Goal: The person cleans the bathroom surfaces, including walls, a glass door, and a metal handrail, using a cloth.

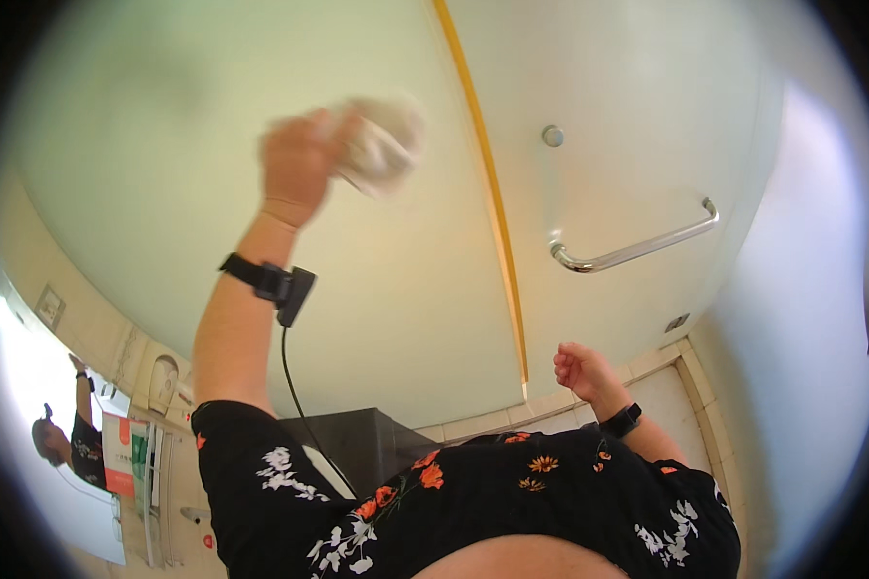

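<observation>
My left hand (pixel 299 159), raised and smeared by motion, is closed on a crumpled off-white cloth (pixel 381 145). The cloth is against or close in front of a frosted glass panel (pixel 203 193); whether it touches cannot be made out. A black strap with a small device and cable sits on that wrist. Lower at the right, my right hand (pixel 586 372) hangs in a loose fist with nothing visible in it. It is apart from the glass door (pixel 628 174), below a curved chrome handle (pixel 637 251).
A yellow-tan strip (pixel 483 145) runs between the glass panel and door. A round metal knob (pixel 552 135) sits above the handle. A dark grey box-like thing (pixel 357 444) stands below my left arm. At the far left, a mirror (pixel 19 386) and a towel rail (pixel 169 492) line the tiled wall.
</observation>
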`<control>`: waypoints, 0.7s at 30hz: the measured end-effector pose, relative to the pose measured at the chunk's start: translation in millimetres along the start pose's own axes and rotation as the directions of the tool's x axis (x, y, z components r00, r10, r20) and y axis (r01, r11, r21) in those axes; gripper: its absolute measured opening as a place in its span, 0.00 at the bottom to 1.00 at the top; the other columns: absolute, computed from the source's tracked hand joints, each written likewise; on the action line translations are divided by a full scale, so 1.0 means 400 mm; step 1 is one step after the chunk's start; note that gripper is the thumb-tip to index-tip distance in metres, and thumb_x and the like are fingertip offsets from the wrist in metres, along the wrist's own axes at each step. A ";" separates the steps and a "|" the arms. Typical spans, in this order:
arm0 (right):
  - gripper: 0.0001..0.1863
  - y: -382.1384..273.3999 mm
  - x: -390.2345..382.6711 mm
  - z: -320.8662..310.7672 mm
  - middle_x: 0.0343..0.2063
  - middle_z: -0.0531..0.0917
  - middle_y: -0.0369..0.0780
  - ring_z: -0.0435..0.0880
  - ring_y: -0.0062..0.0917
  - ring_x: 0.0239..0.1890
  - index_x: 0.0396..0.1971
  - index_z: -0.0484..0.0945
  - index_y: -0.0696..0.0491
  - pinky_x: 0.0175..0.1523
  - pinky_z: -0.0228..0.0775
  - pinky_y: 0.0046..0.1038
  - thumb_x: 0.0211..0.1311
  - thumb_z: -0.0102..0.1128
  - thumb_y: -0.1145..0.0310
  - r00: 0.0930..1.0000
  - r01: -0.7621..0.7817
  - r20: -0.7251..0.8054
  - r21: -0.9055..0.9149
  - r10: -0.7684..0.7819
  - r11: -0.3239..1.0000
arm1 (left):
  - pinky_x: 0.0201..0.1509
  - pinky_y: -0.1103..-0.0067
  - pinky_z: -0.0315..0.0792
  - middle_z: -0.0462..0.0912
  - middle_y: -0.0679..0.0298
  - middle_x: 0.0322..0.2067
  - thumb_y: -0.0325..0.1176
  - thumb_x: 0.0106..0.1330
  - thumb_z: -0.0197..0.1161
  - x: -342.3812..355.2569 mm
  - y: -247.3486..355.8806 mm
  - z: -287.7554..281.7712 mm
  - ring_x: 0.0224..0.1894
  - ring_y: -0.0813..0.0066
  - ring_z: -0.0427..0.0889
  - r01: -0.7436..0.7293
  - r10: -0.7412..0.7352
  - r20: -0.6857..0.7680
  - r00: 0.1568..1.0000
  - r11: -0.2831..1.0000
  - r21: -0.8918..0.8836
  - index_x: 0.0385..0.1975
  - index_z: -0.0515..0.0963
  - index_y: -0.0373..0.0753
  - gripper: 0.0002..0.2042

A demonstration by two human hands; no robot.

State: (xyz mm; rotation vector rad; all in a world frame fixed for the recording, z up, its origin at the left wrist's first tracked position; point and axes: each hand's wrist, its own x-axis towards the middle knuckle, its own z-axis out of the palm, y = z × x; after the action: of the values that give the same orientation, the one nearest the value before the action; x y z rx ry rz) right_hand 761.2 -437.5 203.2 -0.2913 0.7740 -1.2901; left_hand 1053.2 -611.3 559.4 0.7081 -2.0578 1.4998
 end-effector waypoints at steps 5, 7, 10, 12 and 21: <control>0.05 0.004 -0.020 -0.021 0.18 0.76 0.33 0.70 0.17 0.18 0.24 0.72 0.50 0.25 0.62 0.19 0.55 0.55 0.66 0.997 0.000 -0.080 0.032 0.003 0.999 | 0.41 0.65 0.71 0.76 0.54 0.35 0.32 0.53 0.58 0.041 -0.236 -0.034 0.40 0.55 0.74 0.668 -0.655 -0.279 0.702 0.741 -0.059 0.46 0.72 0.44 0.18; 0.05 0.010 -0.024 -0.042 0.18 0.76 0.33 0.70 0.17 0.18 0.24 0.72 0.50 0.24 0.62 0.19 0.55 0.54 0.66 0.998 0.009 -0.061 0.080 -0.004 0.997 | 0.39 0.64 0.73 0.76 0.53 0.36 0.33 0.53 0.60 0.105 -0.181 -0.056 0.41 0.55 0.74 0.780 -0.783 -0.193 0.591 0.616 -0.109 0.48 0.70 0.45 0.20; 0.05 0.015 -0.032 -0.037 0.19 0.76 0.32 0.70 0.17 0.19 0.24 0.72 0.49 0.24 0.62 0.19 0.55 0.54 0.66 0.997 0.010 -0.073 0.034 -0.008 0.999 | 0.39 0.64 0.71 0.75 0.56 0.38 0.31 0.51 0.60 0.091 -0.111 0.023 0.41 0.56 0.74 0.610 -0.526 -0.400 0.751 0.784 0.116 0.52 0.69 0.49 0.24; 0.05 0.015 -0.028 -0.045 0.19 0.75 0.32 0.70 0.17 0.19 0.24 0.72 0.49 0.25 0.62 0.19 0.55 0.54 0.66 0.998 0.017 -0.065 0.039 -0.014 0.999 | 0.40 0.65 0.70 0.73 0.58 0.38 0.29 0.49 0.60 0.105 0.002 0.036 0.40 0.57 0.74 0.432 -0.402 -0.354 0.844 0.902 0.006 0.55 0.67 0.53 0.28; 0.05 0.023 -0.039 -0.015 0.19 0.75 0.32 0.70 0.17 0.19 0.24 0.72 0.49 0.25 0.62 0.19 0.55 0.54 0.66 0.998 -0.015 -0.068 -0.032 0.013 0.999 | 0.45 0.72 0.62 0.71 0.66 0.42 0.30 0.55 0.51 -0.240 0.380 0.157 0.44 0.70 0.70 -0.343 0.366 -0.047 0.930 0.809 -0.478 0.50 0.70 0.52 0.20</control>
State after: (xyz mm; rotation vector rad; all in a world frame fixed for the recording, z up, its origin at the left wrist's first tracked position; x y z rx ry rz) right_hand 762.9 -419.2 198.8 -0.2688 0.8545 -1.2801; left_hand 1018.3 -620.1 372.3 0.1648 -2.5658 1.0643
